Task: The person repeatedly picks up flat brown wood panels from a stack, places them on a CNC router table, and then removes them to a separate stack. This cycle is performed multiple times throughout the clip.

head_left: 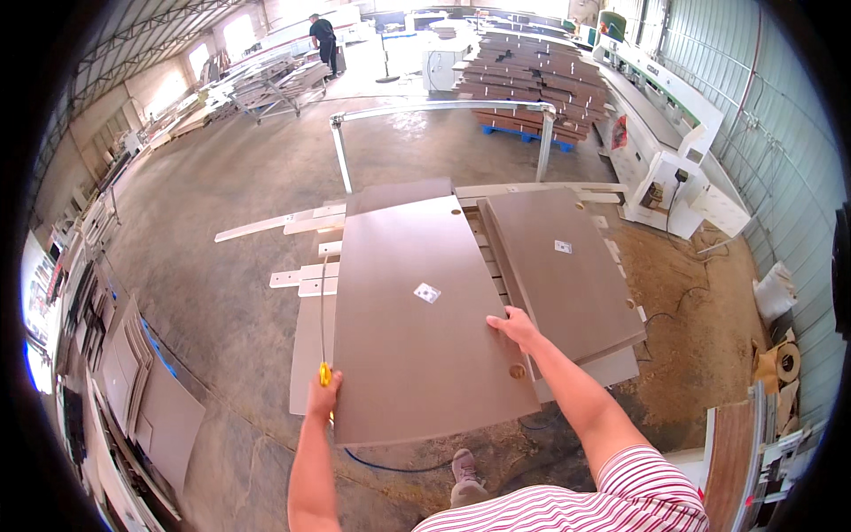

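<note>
Seen from above, a person's two bare hands work at a large, flat, grey-brown rectangular panel, which lies lengthwise in front of the body on other boards and pale wooden slats. The left hand is beside the panel's left edge, its fingers wrapped around a yellow-handled tool with a long, thin shaft pointing away from the person, alongside that edge. The right hand is at the panel's right edge, partly over the top face; its other fingers are hidden, so I cannot tell whether they close underneath.

The panel carries a small white square label near its middle and round holes near its right-hand corners. Just to its right lies a stack of similar grey-brown panels, the top one also labelled.

Beyond them, a silver metal frame stands on the concrete floor. Farther off, dark brown boards are piled on a blue pallet, near a long white machine. At upper left stands another person in dark clothing.
</note>
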### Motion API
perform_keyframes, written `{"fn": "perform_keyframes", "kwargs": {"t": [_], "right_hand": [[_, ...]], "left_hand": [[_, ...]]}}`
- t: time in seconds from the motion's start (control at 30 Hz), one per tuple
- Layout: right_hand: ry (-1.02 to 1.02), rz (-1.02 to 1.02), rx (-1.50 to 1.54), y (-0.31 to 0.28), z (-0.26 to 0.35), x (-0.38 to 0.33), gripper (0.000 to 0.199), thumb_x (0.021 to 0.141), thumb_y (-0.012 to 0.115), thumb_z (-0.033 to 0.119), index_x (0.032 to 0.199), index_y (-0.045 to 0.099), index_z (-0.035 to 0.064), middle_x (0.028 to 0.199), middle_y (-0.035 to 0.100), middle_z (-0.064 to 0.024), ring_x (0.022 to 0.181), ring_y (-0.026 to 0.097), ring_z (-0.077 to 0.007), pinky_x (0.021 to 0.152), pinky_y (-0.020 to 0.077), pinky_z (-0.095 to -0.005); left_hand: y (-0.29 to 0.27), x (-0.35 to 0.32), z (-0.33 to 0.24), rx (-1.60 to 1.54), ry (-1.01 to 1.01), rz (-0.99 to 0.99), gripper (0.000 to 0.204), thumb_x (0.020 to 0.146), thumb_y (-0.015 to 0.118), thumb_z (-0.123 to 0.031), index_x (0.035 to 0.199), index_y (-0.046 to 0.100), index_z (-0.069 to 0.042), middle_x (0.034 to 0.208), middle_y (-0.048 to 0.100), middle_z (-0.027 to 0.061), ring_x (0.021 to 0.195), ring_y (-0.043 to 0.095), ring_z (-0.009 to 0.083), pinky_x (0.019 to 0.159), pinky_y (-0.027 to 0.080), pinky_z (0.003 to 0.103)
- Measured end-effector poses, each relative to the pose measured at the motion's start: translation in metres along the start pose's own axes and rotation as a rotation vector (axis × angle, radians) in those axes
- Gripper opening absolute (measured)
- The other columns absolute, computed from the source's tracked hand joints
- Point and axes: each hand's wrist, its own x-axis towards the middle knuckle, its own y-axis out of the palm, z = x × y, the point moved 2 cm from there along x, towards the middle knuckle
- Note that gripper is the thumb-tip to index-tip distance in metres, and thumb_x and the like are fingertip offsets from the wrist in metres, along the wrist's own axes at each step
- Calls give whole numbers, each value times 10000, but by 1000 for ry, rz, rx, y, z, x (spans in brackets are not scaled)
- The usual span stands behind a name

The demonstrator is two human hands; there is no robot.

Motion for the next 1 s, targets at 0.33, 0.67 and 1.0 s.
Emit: {"fn": "perform_keyframes", "kwargs": {"t": [0.33,0.67,1.0], "right_hand": [[-239,284,-1253,81,-40,-27,758,910,617,404,1542,233,240,1625,123,-93,1464,231,-302,1169,221,-556],[-339,177,-1052,1,-99,-142,588,947,563,326,1471,352,164,1510,381,-101,1382,381,-272,1122,278,-569],[497,-30,-682,-120,-324,-496,482,909,595,368,1266,549,46,1153,654,-216,1093,605,-396,915,485,-481]], "left_hand": [[78,38,19,867,493,90,482,870,678,-231,1257,512,3,1073,658,246,1044,620,412,902,502,486],[112,-22,-18,706,149,331,379,885,673,-262,1175,523,-71,985,669,234,944,628,442,780,512,517],[203,-276,-37,240,66,608,360,888,692,-284,1136,540,-72,820,661,163,729,648,298,666,506,389]]}}
